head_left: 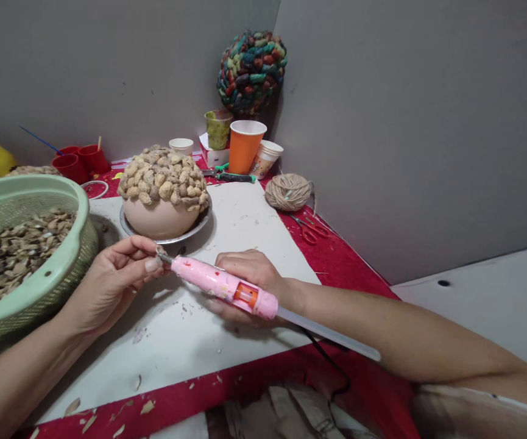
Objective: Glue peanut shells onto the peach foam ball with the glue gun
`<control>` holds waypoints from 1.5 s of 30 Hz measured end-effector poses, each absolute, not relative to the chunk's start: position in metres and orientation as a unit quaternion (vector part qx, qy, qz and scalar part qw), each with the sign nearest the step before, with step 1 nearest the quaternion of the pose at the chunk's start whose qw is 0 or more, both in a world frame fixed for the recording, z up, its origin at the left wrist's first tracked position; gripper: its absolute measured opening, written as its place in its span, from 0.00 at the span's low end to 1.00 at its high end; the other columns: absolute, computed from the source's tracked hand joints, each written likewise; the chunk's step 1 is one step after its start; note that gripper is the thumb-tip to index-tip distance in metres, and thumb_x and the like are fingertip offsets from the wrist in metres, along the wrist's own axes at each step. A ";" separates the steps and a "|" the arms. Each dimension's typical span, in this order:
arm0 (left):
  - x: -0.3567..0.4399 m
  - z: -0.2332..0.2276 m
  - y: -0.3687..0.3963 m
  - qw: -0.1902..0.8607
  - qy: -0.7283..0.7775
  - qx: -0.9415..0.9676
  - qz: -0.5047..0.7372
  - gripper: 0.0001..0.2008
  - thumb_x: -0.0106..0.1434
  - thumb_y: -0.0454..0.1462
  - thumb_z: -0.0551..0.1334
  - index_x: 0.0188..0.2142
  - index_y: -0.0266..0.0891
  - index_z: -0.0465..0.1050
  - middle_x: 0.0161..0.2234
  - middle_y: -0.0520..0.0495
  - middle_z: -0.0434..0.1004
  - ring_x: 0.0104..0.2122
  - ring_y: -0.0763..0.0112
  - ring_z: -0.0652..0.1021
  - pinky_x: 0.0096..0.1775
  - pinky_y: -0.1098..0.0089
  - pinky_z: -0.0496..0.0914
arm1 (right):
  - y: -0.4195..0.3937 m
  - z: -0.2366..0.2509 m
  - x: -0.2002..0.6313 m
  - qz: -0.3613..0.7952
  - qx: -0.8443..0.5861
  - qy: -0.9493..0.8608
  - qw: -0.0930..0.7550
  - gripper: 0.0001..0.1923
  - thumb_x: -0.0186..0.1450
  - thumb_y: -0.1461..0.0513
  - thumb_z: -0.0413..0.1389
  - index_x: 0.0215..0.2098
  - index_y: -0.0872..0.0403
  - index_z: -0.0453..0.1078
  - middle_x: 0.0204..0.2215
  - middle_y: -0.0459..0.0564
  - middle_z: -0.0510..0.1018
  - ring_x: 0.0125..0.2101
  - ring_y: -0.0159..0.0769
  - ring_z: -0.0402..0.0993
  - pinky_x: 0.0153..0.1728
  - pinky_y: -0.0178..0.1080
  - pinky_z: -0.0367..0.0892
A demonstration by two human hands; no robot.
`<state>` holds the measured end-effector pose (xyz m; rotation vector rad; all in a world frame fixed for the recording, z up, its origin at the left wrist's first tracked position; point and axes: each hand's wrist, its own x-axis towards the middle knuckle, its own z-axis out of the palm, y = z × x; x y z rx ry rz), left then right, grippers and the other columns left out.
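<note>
My right hand point(249, 274) grips a pink glue gun point(224, 288) with a clear glue stick point(331, 335) poking out of its back. Its nozzle touches a small peanut shell point(160, 251) pinched between the thumb and fingers of my left hand point(117, 283). Both hands hover over a white board point(226, 329) on the red tablecloth. Just beyond them sits a pink bowl-shaped form point(158, 216) covered on top with glued peanut shells, resting on a metal plate point(194, 230).
A green colander point(69, 256) of loose shells stands at the left. At the back are red cups point(80, 161), an orange cup point(245, 146), paper cups, a painted shell ball point(251, 73), a twine ball point(288, 192), red scissors point(311, 231) and pliers. Grey walls close in behind and right.
</note>
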<state>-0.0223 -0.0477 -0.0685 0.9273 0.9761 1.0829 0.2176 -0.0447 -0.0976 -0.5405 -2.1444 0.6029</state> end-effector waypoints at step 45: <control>-0.023 -0.074 -0.047 0.602 0.440 0.432 0.507 0.16 0.43 0.37 0.83 0.30 0.40 0.83 0.28 0.51 0.84 0.27 0.77 0.81 0.35 0.81 0.78 | -0.047 -0.112 0.216 0.170 -0.251 -0.845 0.439 0.20 0.72 0.53 0.55 0.26 0.50 0.55 0.20 0.40 0.61 0.20 0.27 0.57 0.22 0.35 0.58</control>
